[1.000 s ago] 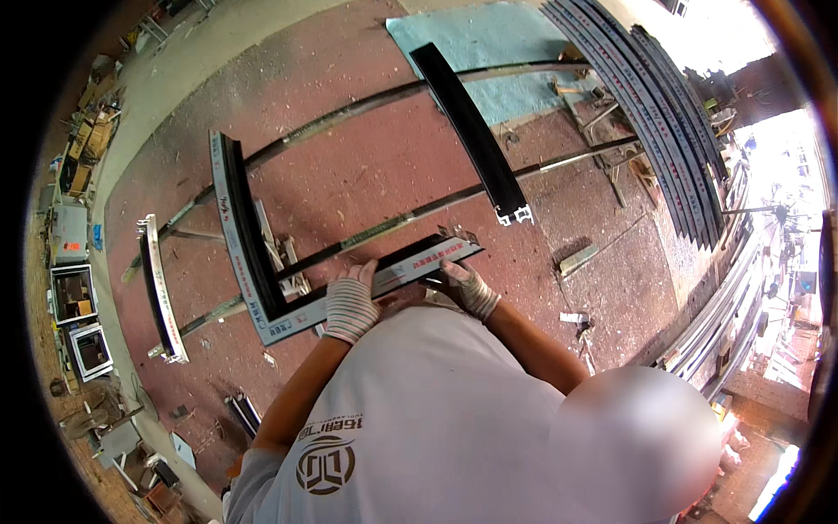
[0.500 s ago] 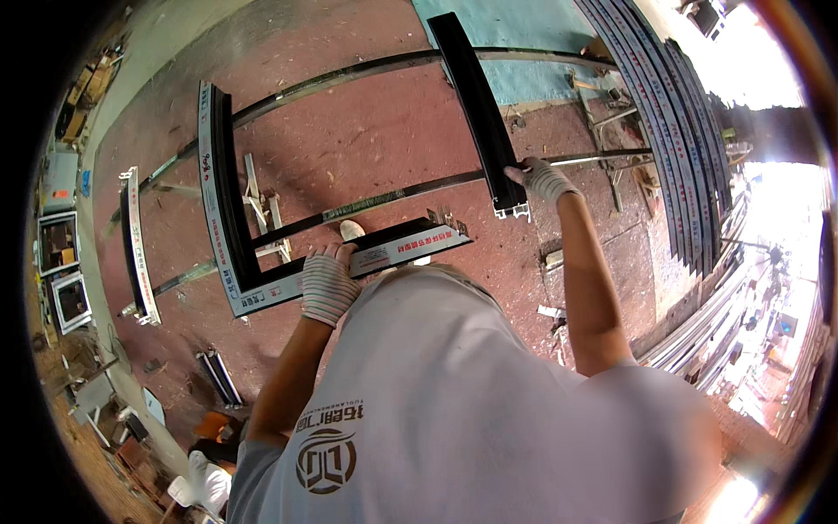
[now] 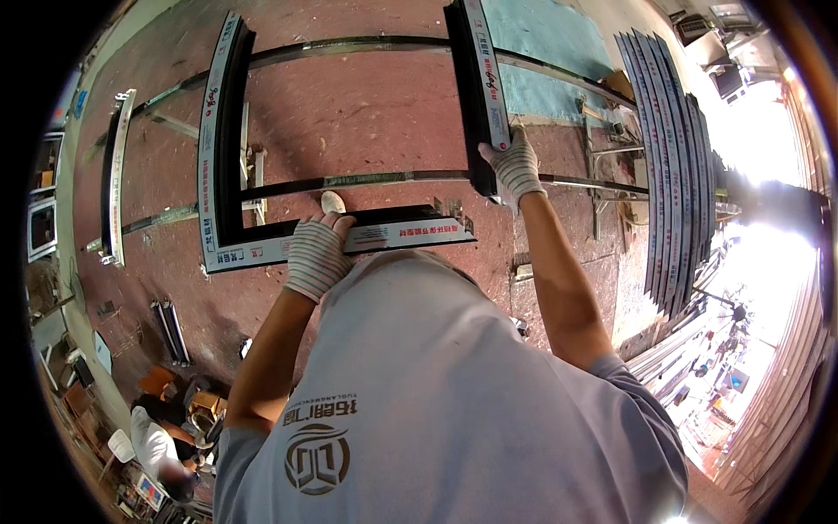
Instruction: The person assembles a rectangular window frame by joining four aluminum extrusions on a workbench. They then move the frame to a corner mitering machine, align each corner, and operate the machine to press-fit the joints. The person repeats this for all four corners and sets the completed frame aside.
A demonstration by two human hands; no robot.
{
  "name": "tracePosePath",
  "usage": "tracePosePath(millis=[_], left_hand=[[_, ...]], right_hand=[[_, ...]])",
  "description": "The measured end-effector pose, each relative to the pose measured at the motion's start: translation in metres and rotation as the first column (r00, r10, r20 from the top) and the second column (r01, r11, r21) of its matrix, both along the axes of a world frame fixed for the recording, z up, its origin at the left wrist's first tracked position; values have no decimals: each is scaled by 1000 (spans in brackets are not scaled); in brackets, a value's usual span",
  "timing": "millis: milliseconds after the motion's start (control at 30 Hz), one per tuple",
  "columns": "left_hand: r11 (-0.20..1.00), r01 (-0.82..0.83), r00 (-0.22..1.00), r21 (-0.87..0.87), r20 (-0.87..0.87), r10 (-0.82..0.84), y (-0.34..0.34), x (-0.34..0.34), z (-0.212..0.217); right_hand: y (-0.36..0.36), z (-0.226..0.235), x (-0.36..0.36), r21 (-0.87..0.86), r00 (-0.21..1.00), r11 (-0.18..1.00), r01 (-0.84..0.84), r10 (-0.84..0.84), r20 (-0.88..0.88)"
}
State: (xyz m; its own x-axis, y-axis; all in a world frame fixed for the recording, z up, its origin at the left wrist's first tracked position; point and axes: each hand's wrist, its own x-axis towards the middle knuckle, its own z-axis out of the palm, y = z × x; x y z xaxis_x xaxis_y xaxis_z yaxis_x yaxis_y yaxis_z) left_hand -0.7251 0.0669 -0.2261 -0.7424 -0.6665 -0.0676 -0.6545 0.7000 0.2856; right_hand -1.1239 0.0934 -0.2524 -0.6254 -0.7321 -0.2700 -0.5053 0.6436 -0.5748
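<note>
My left hand (image 3: pixel 316 255), in a striped glove with bare fingertips, grips the near bar of an L-shaped black window-frame section (image 3: pixel 209 179). A mitred joint links its long left side to that bar, and both carry pale printed film. The bar's free right end is cut at a slant, with small metal prongs beside it. My right hand (image 3: pixel 513 170), gloved alike, is closed on the near end of a separate black frame profile (image 3: pixel 488 79). This profile points away from me, film strip upward, its near end apart from the bar's slanted end.
Two long dark rails (image 3: pixel 367 178) cross beneath the pieces over the red floor (image 3: pixel 349 113). Long film-covered profiles (image 3: pixel 668 175) are stacked at the right. Another short profile (image 3: pixel 115 179) lies across the rails at left. A person (image 3: pixel 161 445) is at the lower left.
My right hand has turned the separate profile so its film strip faces up instead of its black side, and swung it straighter. My left hand still holds the bar. The whole view has shifted.
</note>
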Motion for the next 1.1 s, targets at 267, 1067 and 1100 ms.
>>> tracePosePath(millis=[267,1067,1100], left_hand=[[999,10,998,45,62,-13,1,6,6],[997,-12,999,82,32,10,5,20,-13],[997,-18,999,76,29,16,5,20,-13]], right_hand=[[-27,-10,56,-125,985,978,-165,157,-69],[-28,-38,96,-222,992,974,-53,76,99],[-28,-39,96,-198,993,979,-54,75,96]])
